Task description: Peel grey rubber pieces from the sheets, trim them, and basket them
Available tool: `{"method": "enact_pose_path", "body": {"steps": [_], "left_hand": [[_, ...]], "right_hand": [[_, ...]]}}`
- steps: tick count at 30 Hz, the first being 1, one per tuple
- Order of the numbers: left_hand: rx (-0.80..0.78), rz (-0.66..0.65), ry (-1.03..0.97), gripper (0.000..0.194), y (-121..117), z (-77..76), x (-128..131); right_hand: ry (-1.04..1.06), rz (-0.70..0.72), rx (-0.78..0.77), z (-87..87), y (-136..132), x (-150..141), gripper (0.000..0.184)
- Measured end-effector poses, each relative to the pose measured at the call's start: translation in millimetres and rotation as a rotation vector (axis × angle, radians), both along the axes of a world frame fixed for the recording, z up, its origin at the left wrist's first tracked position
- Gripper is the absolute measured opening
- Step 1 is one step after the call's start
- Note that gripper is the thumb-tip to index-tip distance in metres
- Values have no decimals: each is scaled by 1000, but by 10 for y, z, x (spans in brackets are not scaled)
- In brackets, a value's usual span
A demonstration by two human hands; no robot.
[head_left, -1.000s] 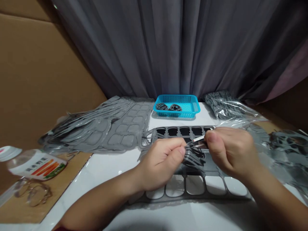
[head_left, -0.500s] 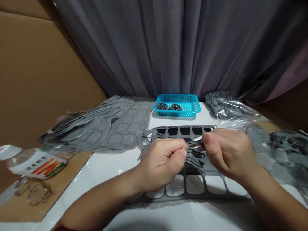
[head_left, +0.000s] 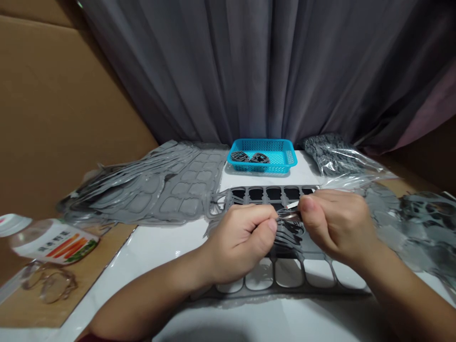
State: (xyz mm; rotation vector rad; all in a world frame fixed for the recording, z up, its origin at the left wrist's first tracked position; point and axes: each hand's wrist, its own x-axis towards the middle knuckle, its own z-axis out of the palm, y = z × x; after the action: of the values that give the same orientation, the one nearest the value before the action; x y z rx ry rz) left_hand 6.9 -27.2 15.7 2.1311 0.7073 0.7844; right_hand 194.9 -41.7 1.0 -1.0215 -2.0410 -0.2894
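My left hand [head_left: 245, 240] is closed in a fist, thumb over the fingers, around the end of a thin grey rubbery piece [head_left: 281, 213]. Facing it, my right hand [head_left: 333, 225] is closed on a slim metal tool [head_left: 292, 216], with a pale sliver showing above it. The tool's tip meets the grey piece in the narrow gap between my fists; what lies inside the fingers is hidden. Below both hands spreads a grey rubbery sheet with rows of rounded openings [head_left: 274, 274], partly over black backing. Loose grey strips [head_left: 287, 235] lie on its middle.
A blue basket [head_left: 281, 166] holding grey rings stands behind the sheet. Stacked grey sheets [head_left: 142, 190] lie left; a clear bag of grey pieces [head_left: 331, 154] and loose grey scraps [head_left: 402, 232] lie right. A bottle [head_left: 53, 240] and glasses [head_left: 52, 282] are far left.
Both fists keep nearly the same place and grip. The metal tool between them has shifted very slightly.
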Motion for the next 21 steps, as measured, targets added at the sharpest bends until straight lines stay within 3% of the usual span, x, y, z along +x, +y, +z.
{"method": "enact_pose_path", "body": {"steps": [5,9,14,21], "left_hand": [[10,-17,6,30,8,-19,-13],[-2,-13,-21,31,-2,-27,-27],[-33,-4,-71,30,-15,-8,-19],[-37,-13,-64,30,2,14,-7]], "right_hand": [[25,-6,-8,12,-11,13,40],[105,63,-95,11,-7,30,40],[62,131,-179,-15,7,26,41],[50,97,-123,-20,9,14,41]]}}
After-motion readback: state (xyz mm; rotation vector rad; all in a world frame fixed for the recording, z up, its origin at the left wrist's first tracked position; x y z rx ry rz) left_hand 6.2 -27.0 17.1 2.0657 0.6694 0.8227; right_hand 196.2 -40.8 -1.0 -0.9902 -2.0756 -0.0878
